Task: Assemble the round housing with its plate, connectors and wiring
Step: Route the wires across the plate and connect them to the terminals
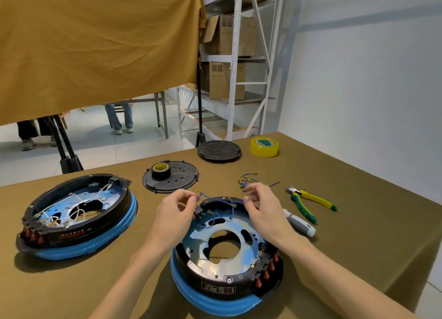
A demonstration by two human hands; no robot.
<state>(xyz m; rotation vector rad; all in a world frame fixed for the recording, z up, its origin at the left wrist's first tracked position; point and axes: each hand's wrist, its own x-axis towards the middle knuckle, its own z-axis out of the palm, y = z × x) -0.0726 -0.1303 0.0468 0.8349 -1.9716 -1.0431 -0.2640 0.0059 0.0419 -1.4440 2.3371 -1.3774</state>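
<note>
1. The round housing (224, 254), black with a blue rim, sits at the bench's (358, 223) near edge, its shiny metal plate (203, 237) showing inside.
2. The left hand (174, 213) pinches a blue wire (203, 195) at the housing's 11 o'clock; the right hand (260, 208), fingers curled, pinches a wire at 1 o'clock.
3. A second housing (79, 216) with white wiring lies at 9 o'clock.
4. Loose blue connector wires (246, 178), yellow-handled pliers (311, 200) and a screwdriver (299, 223) lie toward 2 o'clock.
5. At 12 o'clock: a black cover (171, 176) carrying a tape roll (160, 168), another black cover (218, 150), and yellow tape (264, 147).
</note>
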